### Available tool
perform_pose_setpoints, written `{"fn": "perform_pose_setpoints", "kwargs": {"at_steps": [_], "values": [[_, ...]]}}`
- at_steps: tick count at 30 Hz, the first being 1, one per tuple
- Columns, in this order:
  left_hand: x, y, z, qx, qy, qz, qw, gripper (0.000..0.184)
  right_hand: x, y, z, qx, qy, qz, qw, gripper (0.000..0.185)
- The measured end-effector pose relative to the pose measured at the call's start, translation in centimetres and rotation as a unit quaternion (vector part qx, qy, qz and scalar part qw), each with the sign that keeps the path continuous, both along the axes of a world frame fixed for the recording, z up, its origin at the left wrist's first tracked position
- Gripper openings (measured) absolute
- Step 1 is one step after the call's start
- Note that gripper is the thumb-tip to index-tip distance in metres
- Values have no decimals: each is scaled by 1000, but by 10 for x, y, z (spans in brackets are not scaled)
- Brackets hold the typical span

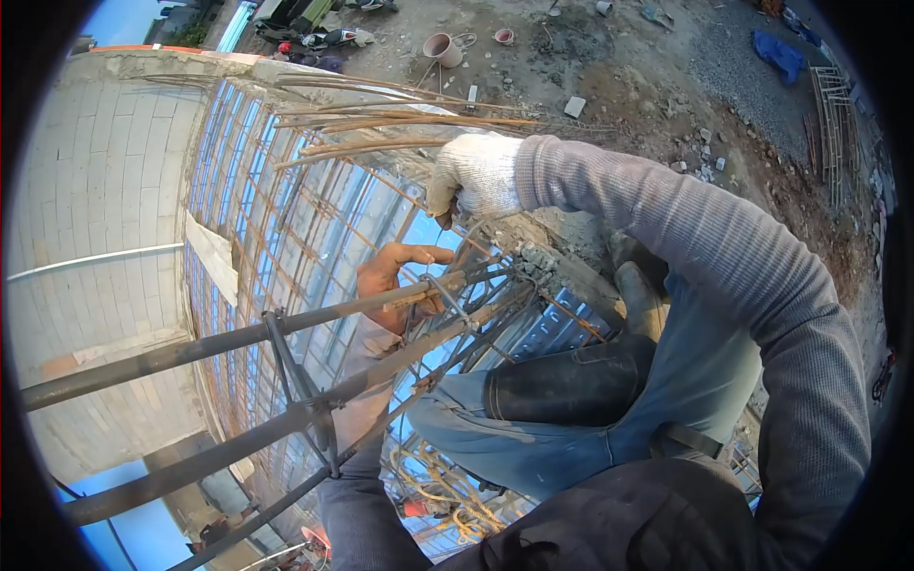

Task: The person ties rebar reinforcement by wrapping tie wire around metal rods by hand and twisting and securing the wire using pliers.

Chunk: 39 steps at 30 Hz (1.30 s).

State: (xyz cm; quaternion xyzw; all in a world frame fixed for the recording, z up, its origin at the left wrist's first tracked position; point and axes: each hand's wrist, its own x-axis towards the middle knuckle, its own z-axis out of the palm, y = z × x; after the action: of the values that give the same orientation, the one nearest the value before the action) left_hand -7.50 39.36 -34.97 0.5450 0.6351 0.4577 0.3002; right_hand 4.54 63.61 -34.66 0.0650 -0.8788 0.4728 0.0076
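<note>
1. Location: at least 3 long steel bars [228, 341] run from the lower left to the centre, tilted upward, where they bunch beside a rough grey concrete edge [545, 266]. A steel crosspiece [278, 344] spans them.

2. Handling: the bars look stiff, heavy and hard to damage; I judge their surface rough rather than slippery, with any flex coming mostly toward the free lengths. The best hold would seem to be a full wrap around 1 bar, clear of the crosspiece and the bunched ends.

3. Left hand [383, 276]: bare, reaching up behind the bars. The index finger points right, toward the other hand; the remaining fingers curl near the upper bar. Whether they press on it, I cannot tell.

4. Right hand [481, 176]: in a white knit glove, above the bunched ends, fingers bent downward. Whether they pinch anything is hidden.

5. Arms: the right sleeve [685, 195] arcs widely from the lower right, elbow bent; the left comes from below.
</note>
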Motion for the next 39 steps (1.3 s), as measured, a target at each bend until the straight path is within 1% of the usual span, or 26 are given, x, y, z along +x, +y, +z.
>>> {"fn": "perform_pose_setpoints", "kwargs": {"at_steps": [2,4,6,7,8,10,11,12,13,14,16,17,19,21,22,23,24,25,26,28,30,32,33,36,37,39], "values": [[-1,6,-6,40,-88,-64,993,65,15,-5,15,3,4,-32,999,21],[0,8,-7,17,-92,-62,994,66,27,-14,22,52,50,-94,993,27],[4,7,-8,-11,-99,-41,994,69,41,-15,28,80,91,-94,988,29],[5,17,-19,95,-40,-92,990,60,46,-12,29,120,133,-89,980,32],[9,14,-20,93,-41,-90,991,60,47,-10,29,118,133,-88,980,32],[20,6,-14,31,8,36,999,49,47,-5,28,98,136,-55,984,38],[22,13,-7,50,16,16,998,40,47,-6,28,98,139,-55,984,38],[19,14,-5,51,17,17,998,40,50,-10,29,143,210,-95,963,36],[16,13,-2,64,85,5,994,40,52,-15,31,186,279,-134,933,34],[14,13,-1,76,151,-6,986,41,56,-19,35,187,279,-131,933,34],[13,13,-2,75,159,32,984,43,61,-27,43,179,338,-85,920,34],[8,4,-12,71,174,55,981,48,60,-31,41,171,316,-21,933,32],[5,-5,-25,68,188,80,976,53,55,-39,21,164,310,7,936,32],[3,-2,-30,104,88,55,989,63,55,-38,18,120,323,29,938,33],[-1,-2,-27,108,88,57,989,63,55,-38,18,123,324,32,938,33],[-9,-4,-23,17,-107,21,994,66,56,-38,14,78,315,27,946,25],[-9,2,-11,-73,-296,-16,952,69,54,-39,11,32,306,24,951,17],[-7,6,6,-113,-185,-73,973,69,50,-41,7,-37,316,5,948,19],[-10,6,14,-110,-187,-68,974,69,52,-44,6,-36,315,11,948,19],[-20,2,26,-219,-302,-73,925,70,55,-50,5,-192,178,-63,963,21],[-23,-3,22,-162,-338,-54,926,62,53,-55,9,-212,151,-72,963,20],[-22,1,25,-186,-438,34,879,52,57,-63,16,-240,29,-146,959,17],[-12,7,37,-180,-396,65,898,36,59,-65,21,-239,29,-142,960,17],[-7,20,53,-218,-322,98,916,24,64,-70,33,-184,-25,-177,967,20],[8,22,62,-184,-254,126,941,20,64,-73,30,-171,0,-195,966,22],[10,15,73,-142,-201,131,960,20,65,-77,28,-165,62,-224,958,24]]}}
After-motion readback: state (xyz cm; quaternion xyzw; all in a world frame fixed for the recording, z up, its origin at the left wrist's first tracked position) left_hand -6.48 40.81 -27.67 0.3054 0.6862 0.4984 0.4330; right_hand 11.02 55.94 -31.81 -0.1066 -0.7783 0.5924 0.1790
